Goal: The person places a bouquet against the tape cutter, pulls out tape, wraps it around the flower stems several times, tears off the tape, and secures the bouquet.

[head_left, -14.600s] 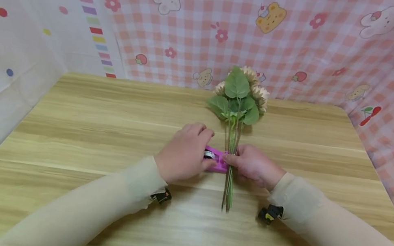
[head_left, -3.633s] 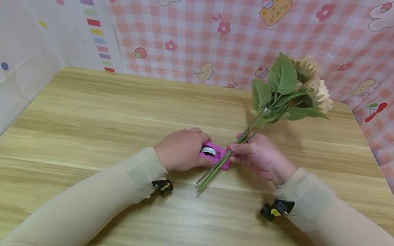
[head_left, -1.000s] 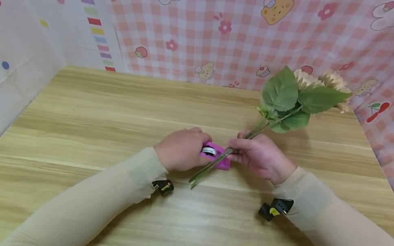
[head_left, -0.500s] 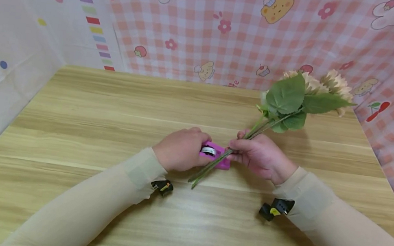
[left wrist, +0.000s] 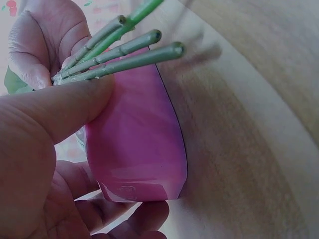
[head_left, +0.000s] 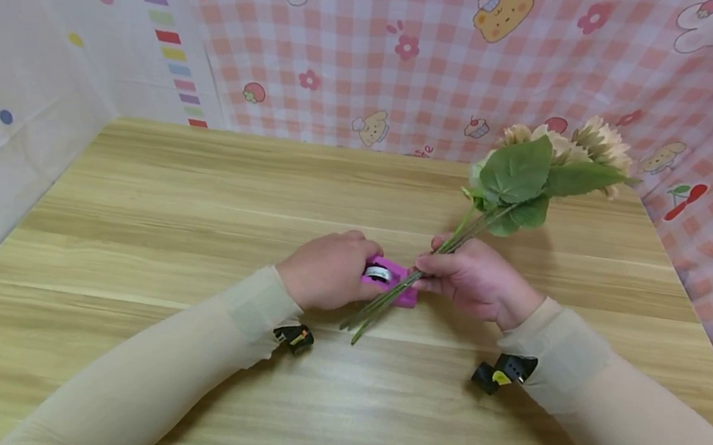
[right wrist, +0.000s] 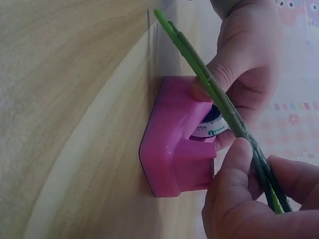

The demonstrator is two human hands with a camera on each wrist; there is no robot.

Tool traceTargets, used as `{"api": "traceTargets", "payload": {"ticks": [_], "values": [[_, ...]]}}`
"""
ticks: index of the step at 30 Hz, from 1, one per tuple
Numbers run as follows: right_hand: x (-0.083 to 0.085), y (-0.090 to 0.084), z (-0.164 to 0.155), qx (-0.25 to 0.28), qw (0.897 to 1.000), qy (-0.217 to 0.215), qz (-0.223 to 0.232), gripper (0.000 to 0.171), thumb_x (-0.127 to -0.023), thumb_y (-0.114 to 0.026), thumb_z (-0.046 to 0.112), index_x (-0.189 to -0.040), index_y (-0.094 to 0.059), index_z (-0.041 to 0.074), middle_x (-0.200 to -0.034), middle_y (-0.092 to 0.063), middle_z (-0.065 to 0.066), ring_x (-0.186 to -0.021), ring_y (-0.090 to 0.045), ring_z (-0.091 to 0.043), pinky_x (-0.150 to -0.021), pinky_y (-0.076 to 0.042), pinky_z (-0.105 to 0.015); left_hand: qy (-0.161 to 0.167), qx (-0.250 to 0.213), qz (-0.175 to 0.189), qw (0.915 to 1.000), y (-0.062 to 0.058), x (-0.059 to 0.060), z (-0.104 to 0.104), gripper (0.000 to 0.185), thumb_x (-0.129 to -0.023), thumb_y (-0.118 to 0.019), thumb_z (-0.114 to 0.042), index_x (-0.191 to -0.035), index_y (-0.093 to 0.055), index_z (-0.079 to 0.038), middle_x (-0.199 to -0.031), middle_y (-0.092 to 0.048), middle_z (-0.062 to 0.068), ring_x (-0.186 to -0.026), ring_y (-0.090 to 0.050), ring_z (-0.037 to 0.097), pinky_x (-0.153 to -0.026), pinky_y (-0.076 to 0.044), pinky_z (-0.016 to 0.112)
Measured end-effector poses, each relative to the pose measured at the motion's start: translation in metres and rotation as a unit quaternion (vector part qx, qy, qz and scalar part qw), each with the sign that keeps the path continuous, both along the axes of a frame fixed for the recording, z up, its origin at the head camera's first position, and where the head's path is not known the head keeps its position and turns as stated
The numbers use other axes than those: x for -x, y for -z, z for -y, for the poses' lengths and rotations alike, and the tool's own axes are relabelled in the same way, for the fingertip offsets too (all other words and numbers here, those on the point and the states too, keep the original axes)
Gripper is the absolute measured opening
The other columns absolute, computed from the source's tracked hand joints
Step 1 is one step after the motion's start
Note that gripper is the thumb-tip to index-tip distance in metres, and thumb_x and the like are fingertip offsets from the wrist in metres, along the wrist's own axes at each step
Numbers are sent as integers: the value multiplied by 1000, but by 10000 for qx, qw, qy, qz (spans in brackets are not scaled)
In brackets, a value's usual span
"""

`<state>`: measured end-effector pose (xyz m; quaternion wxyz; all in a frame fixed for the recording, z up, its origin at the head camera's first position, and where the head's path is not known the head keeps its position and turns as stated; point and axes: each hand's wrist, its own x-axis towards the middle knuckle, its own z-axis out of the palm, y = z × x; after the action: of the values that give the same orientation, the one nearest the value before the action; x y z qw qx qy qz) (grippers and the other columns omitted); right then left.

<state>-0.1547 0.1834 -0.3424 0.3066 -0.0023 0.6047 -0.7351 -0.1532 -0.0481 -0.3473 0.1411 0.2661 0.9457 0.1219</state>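
Note:
Near the middle of the table, my left hand (head_left: 330, 271) grips a pink tape dispenser (right wrist: 167, 144) by its sides. A white-labelled tape roll (right wrist: 212, 127) sits inside it. My right hand (head_left: 476, 278) pinches the bundled stems (head_left: 398, 291) of a flower bouquet (head_left: 536, 174) between thumb and fingers, close to the dispenser's front end. The stems slant across and above the dispenser, their cut ends pointing toward the near left. Pale blooms (head_left: 600, 145) and broad green leaves (head_left: 519, 170) spread out at the upper right. In the left wrist view, the stem ends lie near my left thumb (left wrist: 70, 107).
The wooden table (head_left: 200, 188) reaches back to a pink checked cloth (head_left: 351, 51). White cloth (head_left: 30, 49) hangs at the left side. Black wrist cameras (head_left: 293, 337) are strapped under both sleeves.
Since the earliest frame the bouquet has swung from upright to a slant toward the upper right. Over the last second it has turned slightly in my right hand; my left hand stays put.

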Motion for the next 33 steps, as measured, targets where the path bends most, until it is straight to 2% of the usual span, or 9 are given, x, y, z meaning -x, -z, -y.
{"api": "traceTargets", "payload": {"ticks": [13,17,23,28,33], "values": [[3,-3,-2,-158,9998,26,81,21,-101,-52,-12,-92,-44,6,-80,-74,-4,-79,-76,-13,-85,-63,-30,43,34,-1,10000,-1,0,-1,55,-100,-64,-60,-133,-68,-16,-112,-66,1,-93,-61,15,-85,-55,35],[4,-6,-4,-191,9998,-25,79,21,-102,-52,-11,-90,-46,6,-82,-76,-5,-81,-76,-14,-86,-63,-30,18,35,50,10000,-1,0,0,58,-99,-64,-60,-135,-67,-15,-114,-67,2,-94,-62,15,-88,-55,36],[5,-7,-10,-310,9995,-13,76,14,-103,-52,-9,-99,-45,2,-86,-74,-5,-84,-76,-15,-88,-63,-31,-41,92,57,9999,-2,-1,0,62,-96,-70,-58,-142,-63,-16,-123,-67,3,-104,-64,18,-95,-55,38],[5,-3,-12,-301,9994,142,110,16,-103,-52,-10,-107,-41,0,-86,-72,-5,-84,-76,-14,-88,-63,-30,-32,139,43,9999,-3,-2,-1,63,-96,-71,-59,-142,-63,-16,-125,-67,3,-106,-63,18,-96,-55,39],[5,0,-14,-682,9968,379,152,18,-103,-55,-6,-113,-42,1,-84,-73,-2,-78,-74,-11,-82,-63,-27,-36,145,53,9999,-5,-3,-2,64,-95,-72,-58,-142,-63,-15,-123,-68,3,-104,-64,18,-95,-55,39]]}}
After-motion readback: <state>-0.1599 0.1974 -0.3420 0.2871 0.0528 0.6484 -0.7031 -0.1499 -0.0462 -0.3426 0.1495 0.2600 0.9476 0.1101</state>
